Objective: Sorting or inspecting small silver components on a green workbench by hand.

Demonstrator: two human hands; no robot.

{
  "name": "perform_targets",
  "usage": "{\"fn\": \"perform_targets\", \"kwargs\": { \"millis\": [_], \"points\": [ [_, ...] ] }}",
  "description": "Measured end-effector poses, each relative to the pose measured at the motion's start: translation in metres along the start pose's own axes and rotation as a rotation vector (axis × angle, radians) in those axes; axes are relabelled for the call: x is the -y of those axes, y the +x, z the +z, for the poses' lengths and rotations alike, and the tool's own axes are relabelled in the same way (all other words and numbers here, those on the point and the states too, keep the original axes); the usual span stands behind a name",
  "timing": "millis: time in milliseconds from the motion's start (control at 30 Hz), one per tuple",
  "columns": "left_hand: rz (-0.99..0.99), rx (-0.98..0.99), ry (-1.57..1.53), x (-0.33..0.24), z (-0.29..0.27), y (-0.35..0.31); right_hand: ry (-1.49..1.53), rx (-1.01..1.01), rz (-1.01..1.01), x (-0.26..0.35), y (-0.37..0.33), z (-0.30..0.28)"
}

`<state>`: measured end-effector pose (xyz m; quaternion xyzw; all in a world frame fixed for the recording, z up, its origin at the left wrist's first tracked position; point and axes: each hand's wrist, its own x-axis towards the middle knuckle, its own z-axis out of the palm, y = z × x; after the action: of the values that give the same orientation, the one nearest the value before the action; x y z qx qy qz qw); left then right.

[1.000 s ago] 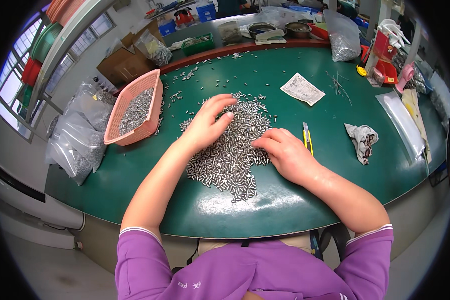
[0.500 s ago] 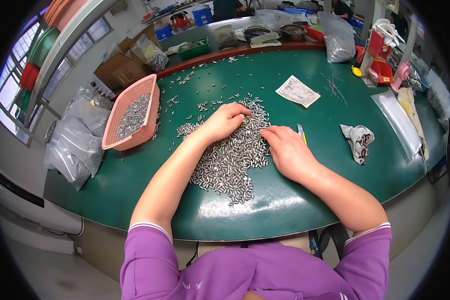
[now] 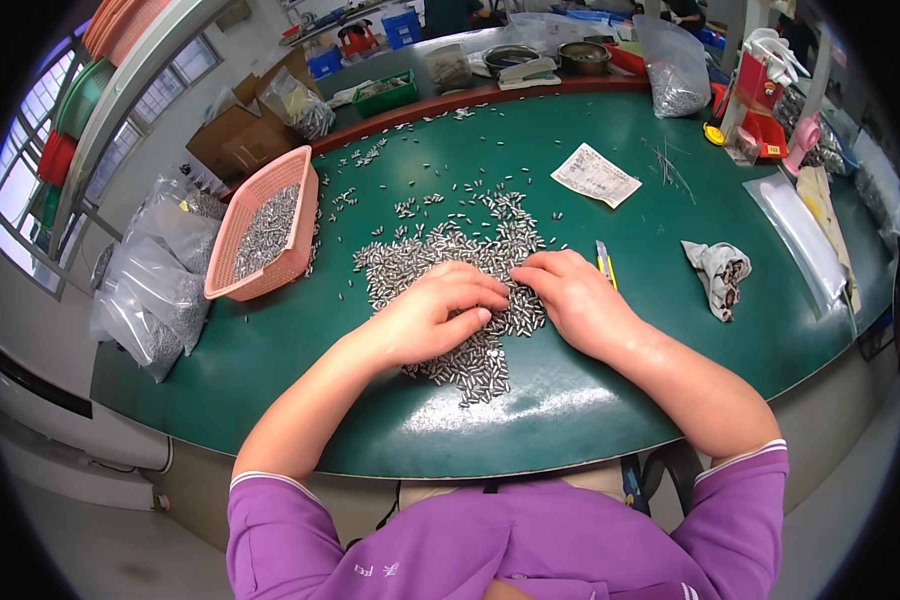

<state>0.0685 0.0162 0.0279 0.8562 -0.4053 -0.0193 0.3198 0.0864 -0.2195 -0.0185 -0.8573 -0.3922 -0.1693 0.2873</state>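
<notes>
Pink lattice plastic forms the basket (image 3: 300,240) left of shiny metal pieces (image 3: 405,262) heaped on the glossy green counter (image 3: 610,395); a knife (image 3: 607,265) lies beside the right hand (image 3: 574,296), which bunches its fingers at their edge. The left hand (image 3: 442,312) curls over them; whether either grips any, I cannot tell. Windows (image 3: 18,240) stand leftward.

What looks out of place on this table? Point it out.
Stray metal pieces lie scattered on the table beyond the main pile, toward the far edge, as if spilled. To the right, a crumpled wad with dark patches looks like discarded litter. Nothing appears clearly broken.
</notes>
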Motion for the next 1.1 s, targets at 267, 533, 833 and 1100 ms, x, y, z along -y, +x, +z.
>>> {"fn": "perform_targets", "kwargs": {
  "millis": [267, 533, 833, 1100],
  "points": [
    [-0.204, -0.328, 0.275, 0.020, -0.018, -0.027, 0.080, 0.040, -0.062, 0.005, 0.003, -0.003],
    [-0.280, -0.391, 0.220, 0.039, -0.012, -0.018, 0.107, 0.035, -0.087, 0.006, 0.002, -0.003],
    [-0.261, -0.267, 0.475, 0.073, -0.023, 0.025, 0.081, -0.017, -0.122, 0.007, 0.004, -0.001],
    [-0.118, -0.117, 0.589, 0.074, -0.029, 0.038, 0.091, -0.035, -0.117, 0.007, 0.002, -0.002]
  ]
}}
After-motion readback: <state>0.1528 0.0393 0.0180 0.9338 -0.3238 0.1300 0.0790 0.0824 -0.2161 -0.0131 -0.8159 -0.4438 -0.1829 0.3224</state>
